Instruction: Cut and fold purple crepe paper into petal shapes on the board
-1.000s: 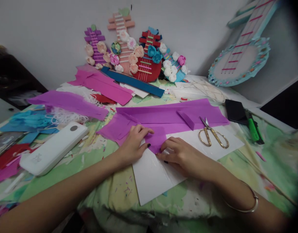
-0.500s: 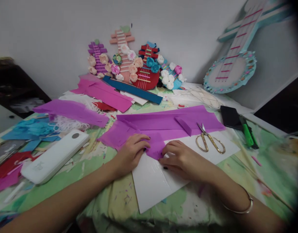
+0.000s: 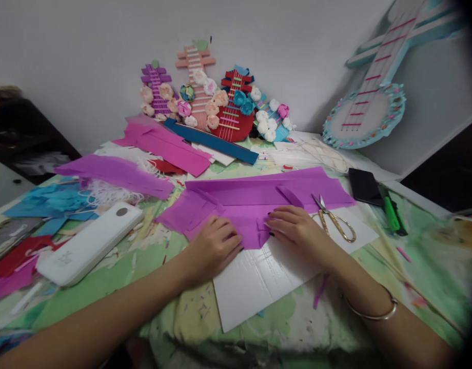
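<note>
Now the right hand (image 3: 295, 228) shifts right, exposing folded thin purple paper (image 3: 248, 228), seemingly mid-creasing; its grip looks unclear, the left hand's (image 3: 216, 243) too.

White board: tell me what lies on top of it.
On the white board, purple paper covers the far part, and scissors lie at the right, blades over the paper. The surface beneath the paper, left hand and right hand is hidden.

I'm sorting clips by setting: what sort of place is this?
Most likely a craft workspace. The signs are creased purple sheets, gold-handled scissors and, behind them, a red guitar-shaped decoration among others like it.
</note>
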The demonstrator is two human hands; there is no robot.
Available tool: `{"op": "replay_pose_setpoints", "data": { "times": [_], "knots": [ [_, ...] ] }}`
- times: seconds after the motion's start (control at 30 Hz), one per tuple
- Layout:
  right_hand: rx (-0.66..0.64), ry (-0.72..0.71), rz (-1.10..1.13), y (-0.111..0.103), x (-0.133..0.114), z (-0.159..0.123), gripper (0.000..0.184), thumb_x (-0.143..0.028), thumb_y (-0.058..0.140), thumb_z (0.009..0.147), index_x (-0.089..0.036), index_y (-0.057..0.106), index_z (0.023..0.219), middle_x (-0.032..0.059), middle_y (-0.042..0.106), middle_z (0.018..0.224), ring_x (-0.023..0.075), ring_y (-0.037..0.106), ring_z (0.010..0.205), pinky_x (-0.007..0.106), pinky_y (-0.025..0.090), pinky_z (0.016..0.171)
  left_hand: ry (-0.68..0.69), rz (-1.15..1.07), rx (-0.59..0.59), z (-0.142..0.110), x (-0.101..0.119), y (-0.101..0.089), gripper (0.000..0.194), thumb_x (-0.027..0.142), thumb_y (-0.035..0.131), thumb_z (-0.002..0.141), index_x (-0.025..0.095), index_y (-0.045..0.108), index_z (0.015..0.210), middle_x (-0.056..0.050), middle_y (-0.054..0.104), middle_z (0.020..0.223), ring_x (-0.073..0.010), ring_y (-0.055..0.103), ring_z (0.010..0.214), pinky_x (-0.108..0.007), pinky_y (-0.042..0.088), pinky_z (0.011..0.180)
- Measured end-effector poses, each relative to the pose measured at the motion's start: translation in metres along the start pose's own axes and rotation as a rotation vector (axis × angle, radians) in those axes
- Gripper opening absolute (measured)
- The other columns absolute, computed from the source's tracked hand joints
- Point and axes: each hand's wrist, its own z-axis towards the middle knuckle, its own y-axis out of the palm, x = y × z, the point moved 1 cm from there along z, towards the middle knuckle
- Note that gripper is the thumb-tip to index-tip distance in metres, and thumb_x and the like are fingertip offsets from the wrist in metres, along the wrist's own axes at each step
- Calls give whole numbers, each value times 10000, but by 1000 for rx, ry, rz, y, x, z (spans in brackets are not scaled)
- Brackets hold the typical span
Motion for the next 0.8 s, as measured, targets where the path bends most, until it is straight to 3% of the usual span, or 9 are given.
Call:
{"op": "replay_pose_setpoints", "data": {
  "times": [0.2,0.4,0.57,0.63,0.7,0.8],
  "knots": [
    [60,-18,88,1,0,-1,233,-157,539,882,-182,666,1076,104,688,1018,247,565,1015,460,499,861,33,191,50,5,2,10,221,135,463,916,138,650,798,-82,616,745,-208,521,732,-352,414,676],
    [63,-75,137,9,-25,4,312,-160,599,836,-159,621,1148,131,619,1143,251,504,1031,449,464,882,-59,258,119,15,14,13,271,152,441,906,142,588,679,-67,576,631,-203,517,622,-349,396,610],
    [163,-12,93,21,-30,7,170,-111,519,877,-165,678,906,105,658,966,227,510,931,414,446,820,-73,174,128,21,22,15,244,198,431,921,140,596,751,-64,599,681,-197,539,661,-339,407,632],
    [193,18,102,22,-26,6,159,-126,540,875,-181,689,887,95,659,960,226,514,932,417,439,818,-54,94,102,21,21,15,230,317,484,920,128,611,882,-92,636,802,-228,563,763,-365,433,685],
    [241,58,150,21,-20,6,157,-136,559,871,-195,704,882,88,655,959,221,525,932,407,445,809,-45,17,89,19,17,15,344,419,561,874,118,591,1036,-126,648,959,-267,561,885,-403,449,748],
    [284,127,267,18,-10,5,138,-148,611,848,-218,728,824,69,657,935,210,541,913,384,462,787,-53,-8,118,14,7,13,241,281,579,870,120,595,1048,-125,649,1023,-275,549,941,-426,443,808]
  ]
}}
